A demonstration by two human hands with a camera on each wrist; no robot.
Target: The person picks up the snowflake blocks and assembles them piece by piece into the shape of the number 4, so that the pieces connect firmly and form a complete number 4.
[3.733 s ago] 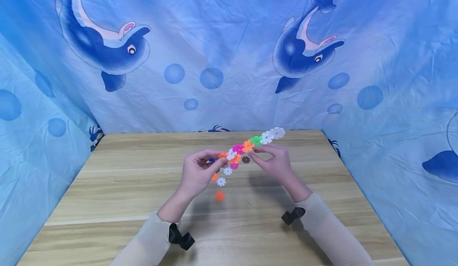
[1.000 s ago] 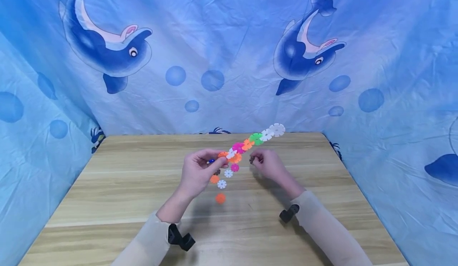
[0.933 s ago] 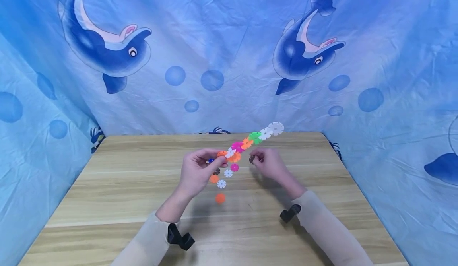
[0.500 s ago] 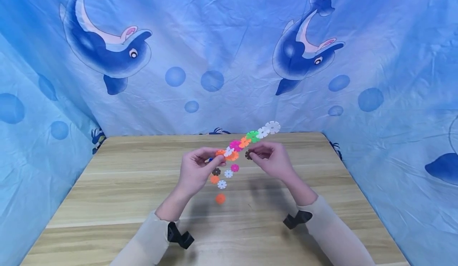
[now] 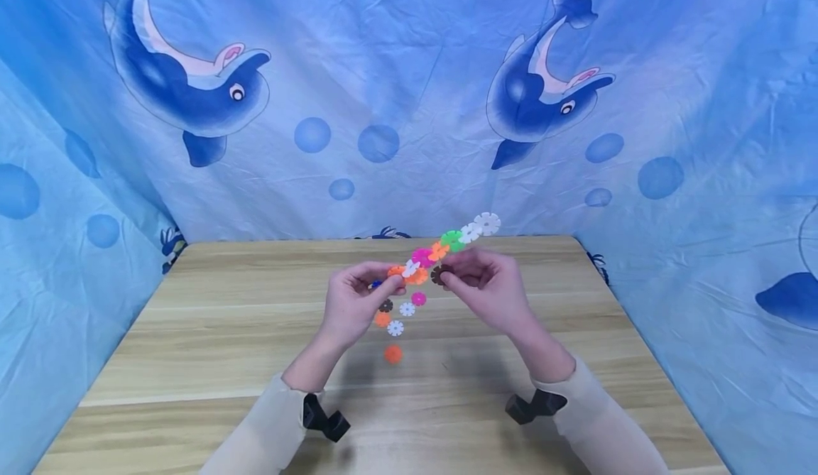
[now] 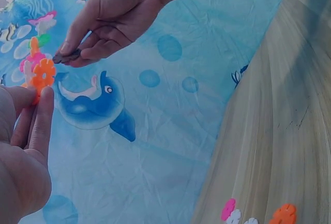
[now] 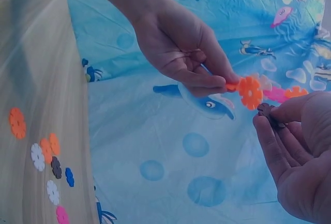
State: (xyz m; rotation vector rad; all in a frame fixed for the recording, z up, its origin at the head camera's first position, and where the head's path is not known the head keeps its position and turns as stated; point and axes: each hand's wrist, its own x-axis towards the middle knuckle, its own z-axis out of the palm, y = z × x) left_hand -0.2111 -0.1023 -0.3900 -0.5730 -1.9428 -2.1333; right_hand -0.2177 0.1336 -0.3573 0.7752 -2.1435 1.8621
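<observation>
My left hand (image 5: 391,285) pinches the lower end of a chain of snowflake discs (image 5: 447,243) by its orange disc (image 6: 44,74). The chain slants up to the right above the wooden table (image 5: 224,319) and ends in a white disc (image 5: 487,223). My right hand (image 5: 447,277) pinches a single brown disc (image 5: 438,274) just below the chain, close to the orange end disc (image 7: 251,92) but a little apart from it. The right wrist view shows this brown disc (image 7: 266,111) between the thumb and fingers.
Several loose discs lie on the table under the hands: pink (image 5: 418,298), brown (image 5: 385,305), white (image 5: 395,328) and orange (image 5: 393,353). A blue dolphin-print cloth (image 5: 383,106) hangs behind and to both sides of the table.
My right hand let go of the chain, dropped to the table, picked up the brown disc, and raised it to the chain's lower end. The left hand stayed put.
</observation>
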